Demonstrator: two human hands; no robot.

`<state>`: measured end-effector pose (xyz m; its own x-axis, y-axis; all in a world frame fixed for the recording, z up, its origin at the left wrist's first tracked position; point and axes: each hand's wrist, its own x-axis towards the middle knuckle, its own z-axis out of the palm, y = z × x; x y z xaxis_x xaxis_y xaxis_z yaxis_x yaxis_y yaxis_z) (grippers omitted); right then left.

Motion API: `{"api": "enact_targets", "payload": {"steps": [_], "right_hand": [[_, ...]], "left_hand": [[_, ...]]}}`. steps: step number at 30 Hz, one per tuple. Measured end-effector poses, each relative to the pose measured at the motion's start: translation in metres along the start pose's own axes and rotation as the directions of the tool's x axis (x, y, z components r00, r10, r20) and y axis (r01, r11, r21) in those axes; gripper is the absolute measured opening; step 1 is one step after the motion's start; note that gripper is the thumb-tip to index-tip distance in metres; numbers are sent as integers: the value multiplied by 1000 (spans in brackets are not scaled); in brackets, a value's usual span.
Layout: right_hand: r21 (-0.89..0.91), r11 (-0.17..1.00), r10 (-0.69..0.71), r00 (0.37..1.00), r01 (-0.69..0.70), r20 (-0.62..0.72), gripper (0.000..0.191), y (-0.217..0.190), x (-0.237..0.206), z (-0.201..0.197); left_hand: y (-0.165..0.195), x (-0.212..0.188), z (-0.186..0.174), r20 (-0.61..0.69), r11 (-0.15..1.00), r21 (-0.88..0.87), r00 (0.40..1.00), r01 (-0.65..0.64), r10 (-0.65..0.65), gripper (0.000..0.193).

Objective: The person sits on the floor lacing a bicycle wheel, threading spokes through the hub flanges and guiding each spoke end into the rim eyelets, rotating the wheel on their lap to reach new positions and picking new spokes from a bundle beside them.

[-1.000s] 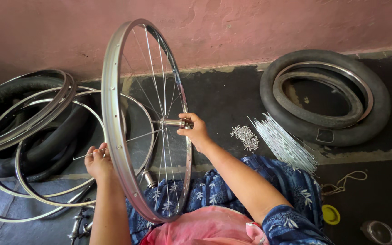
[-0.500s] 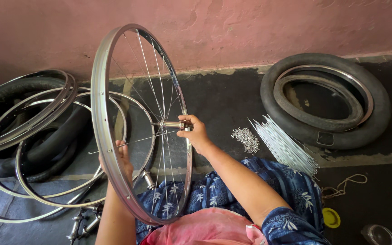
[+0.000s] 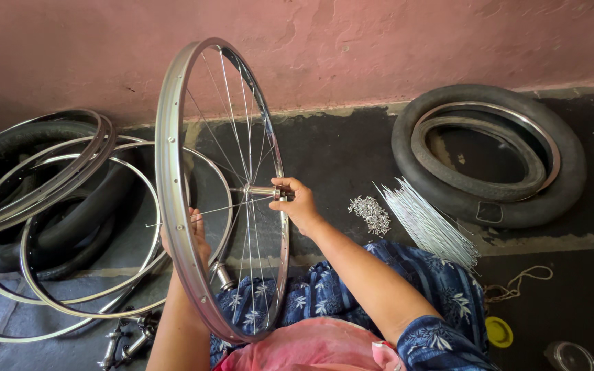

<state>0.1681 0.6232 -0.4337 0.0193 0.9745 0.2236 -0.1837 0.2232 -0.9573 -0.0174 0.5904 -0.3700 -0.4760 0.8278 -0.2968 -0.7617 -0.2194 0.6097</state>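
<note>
— What stands biggest from where you are?

— The pink wall, then the dark floor under it. Everything else I place from the upright spoked wheel in the middle, standing on edge over the person's lap.

— And to the sides of that wheel?

— Well right of it, a black tyre lies flat with a metal rim inside. Left of it, a heap of bare rims and tyres, overlapping.

— Between the wheel and the tyre?

— A bundle of loose spokes fanned on the floor, and nearer the wheel a small pile of spoke nipples. A yellow cap lies lower right.

— The hands?

— They are apart. The right hand is clamped on the hub at the wheel's centre, fingers pinching its end. The left hand sits behind the rim's left side, seen through the spokes; it is up against the rim, but I cannot tell whether it grips.

— Anything smaller?

— Spare hubs on the floor below the wheel's left.
</note>
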Motion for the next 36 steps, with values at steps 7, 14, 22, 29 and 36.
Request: {"api": "enact_targets", "payload": {"steps": [7,14,22,29,36], "right_hand": [[-2,1000,11,1000,-11,-5,60,2,1,-2],[-4,1000,8,1000,-8,5,60,3,2,-3],[-49,999,8,1000,-7,2,60,3,2,-3],[-9,1000,-6,1000,6,3,61,6,3,-5],[-11,1000,12,1000,-12,-10,60,7,4,-6]], "left_hand": [[-6,-1,-3,69,995,94,997,-34,27,29],[-3,1,-7,48,993,8,992,-121,121,23],[-9,1,-5,17,990,71,992,-123,122,21],[-11,-3,-8,60,987,89,990,-132,127,25],[-13,3,-5,49,975,99,980,-198,194,25]]}}
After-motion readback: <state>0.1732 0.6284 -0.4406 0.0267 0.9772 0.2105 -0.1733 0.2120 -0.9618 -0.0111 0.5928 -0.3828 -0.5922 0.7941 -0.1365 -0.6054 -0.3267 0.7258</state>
